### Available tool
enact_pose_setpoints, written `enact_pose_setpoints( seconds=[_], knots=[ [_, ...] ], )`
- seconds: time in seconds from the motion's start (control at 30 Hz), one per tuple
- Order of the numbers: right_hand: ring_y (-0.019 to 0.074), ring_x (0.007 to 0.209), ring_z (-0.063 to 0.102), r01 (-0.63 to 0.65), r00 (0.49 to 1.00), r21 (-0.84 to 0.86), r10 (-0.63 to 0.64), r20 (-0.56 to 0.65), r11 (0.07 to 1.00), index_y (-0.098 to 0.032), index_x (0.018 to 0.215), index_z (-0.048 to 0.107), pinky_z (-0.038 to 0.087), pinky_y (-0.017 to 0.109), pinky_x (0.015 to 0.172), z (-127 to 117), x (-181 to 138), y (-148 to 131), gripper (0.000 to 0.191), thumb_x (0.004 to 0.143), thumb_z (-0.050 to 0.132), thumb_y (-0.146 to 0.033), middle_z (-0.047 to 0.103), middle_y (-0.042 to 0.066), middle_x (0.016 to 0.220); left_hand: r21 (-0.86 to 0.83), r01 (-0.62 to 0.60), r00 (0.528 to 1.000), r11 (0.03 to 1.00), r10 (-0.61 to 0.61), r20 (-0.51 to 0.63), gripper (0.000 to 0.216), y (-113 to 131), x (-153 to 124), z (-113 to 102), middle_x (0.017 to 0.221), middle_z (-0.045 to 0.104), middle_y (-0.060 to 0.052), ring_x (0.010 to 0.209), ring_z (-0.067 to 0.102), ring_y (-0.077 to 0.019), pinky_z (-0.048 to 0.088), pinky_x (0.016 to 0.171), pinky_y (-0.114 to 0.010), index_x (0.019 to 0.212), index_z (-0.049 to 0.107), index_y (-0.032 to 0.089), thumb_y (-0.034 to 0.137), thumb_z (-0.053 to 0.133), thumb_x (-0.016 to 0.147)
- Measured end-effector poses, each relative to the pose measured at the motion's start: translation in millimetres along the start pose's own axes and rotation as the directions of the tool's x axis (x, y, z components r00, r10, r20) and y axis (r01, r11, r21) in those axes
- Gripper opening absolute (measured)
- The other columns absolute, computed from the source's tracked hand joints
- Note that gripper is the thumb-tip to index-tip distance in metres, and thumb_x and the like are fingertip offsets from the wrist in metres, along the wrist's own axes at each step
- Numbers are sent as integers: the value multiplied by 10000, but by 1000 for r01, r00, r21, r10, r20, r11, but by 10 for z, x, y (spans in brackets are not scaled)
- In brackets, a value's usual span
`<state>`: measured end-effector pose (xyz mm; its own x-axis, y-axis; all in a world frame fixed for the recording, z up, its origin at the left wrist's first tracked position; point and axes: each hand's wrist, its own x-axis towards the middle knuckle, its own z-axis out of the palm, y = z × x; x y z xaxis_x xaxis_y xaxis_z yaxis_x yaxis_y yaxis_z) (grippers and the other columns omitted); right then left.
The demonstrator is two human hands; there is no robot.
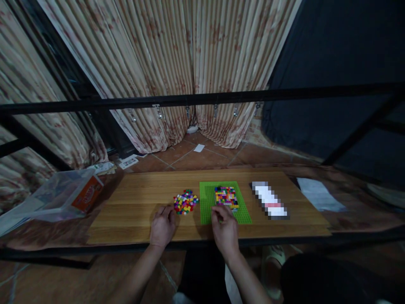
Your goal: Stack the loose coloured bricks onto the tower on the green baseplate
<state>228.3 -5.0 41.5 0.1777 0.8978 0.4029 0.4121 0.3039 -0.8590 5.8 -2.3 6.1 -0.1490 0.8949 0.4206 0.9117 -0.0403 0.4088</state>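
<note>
A loose pile of small coloured toy bricks (185,202) lies on the wooden table. My left hand (163,226) is at the pile's left edge, its fingers curled in; anything between the fingertips is too small to make out. A green studded baseplate (207,215) lies right of the pile. On it stands a rectangular block of multicoloured bricks (225,196), pressed together in rows. My right hand (225,228) is over the front of the baseplate, thumb and fingers pinched at the near edge of the block. What it pinches, if anything, is hidden.
A blurred-out oblong object (270,200) lies on the tabletop (142,185) to the right. At far left is a clear plastic box (60,198) with an orange label. A black metal bar (202,99) with hanging clips crosses beyond the table. White paper (319,194) lies at right.
</note>
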Motion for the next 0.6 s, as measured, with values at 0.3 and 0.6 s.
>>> enact_pose_setpoints(
  seconds=[0.3,0.6],
  knots=[
    [227,843,653,-160,976,-55,149,-161,986,-177,918,719,515,359,773,-411,232,273,256,833,536,-335,694,105,939,6,-11,1000,1000,12,-19,236,-29,-6,14,880,676,-66,796,639,-192,531,766,-336,930,677,211,275,455,878],
    [226,863,646,-160,978,-37,153,-141,986,-178,887,707,502,359,810,-320,115,301,211,820,559,-312,685,92,920,-14,-13,1000,1000,13,-12,254,-40,0,15,911,683,-69,833,652,-197,542,798,-341,956,675,213,284,441,887]
  ],
)
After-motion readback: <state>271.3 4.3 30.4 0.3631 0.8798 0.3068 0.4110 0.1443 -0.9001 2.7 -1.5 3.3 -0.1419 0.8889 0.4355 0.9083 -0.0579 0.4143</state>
